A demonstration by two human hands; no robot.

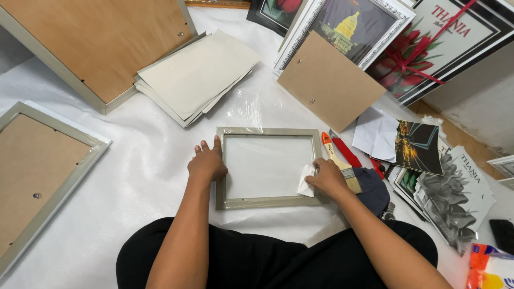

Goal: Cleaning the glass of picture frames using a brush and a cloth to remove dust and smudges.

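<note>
**Frame and Glass Held Flat for Wiping**

At the centre of the white sheet (139, 176), a small grey picture frame (266, 132) is laid flat, directly in front of the seated person. The left hand (208, 163) is pressed palm-down on the frame's left rail, fingers spread, nothing gripped. The right hand (327, 179) is closed around a folded white cloth (305, 182), which is held against the lower right corner of the glass pane (265, 166).

Handling judgement: the frame is judged light and stiff, and likely to slide on the smooth sheet unless it is pinned. The pane is judged fragile and easily smudged; hold is best taken on the rails, not on the glass.

Just to the right of the frame, a paintbrush (337, 160) with an orange and wooden handle is seen, with a red-handled tool (347, 152) beside it. A brown backing board (327, 80) is propped further back, and a stack of pale card sheets (195, 75) lies to the upper left.

No open container is visible; whether anything is held in the orange packet (490, 267) at the lower right cannot be told.
</note>
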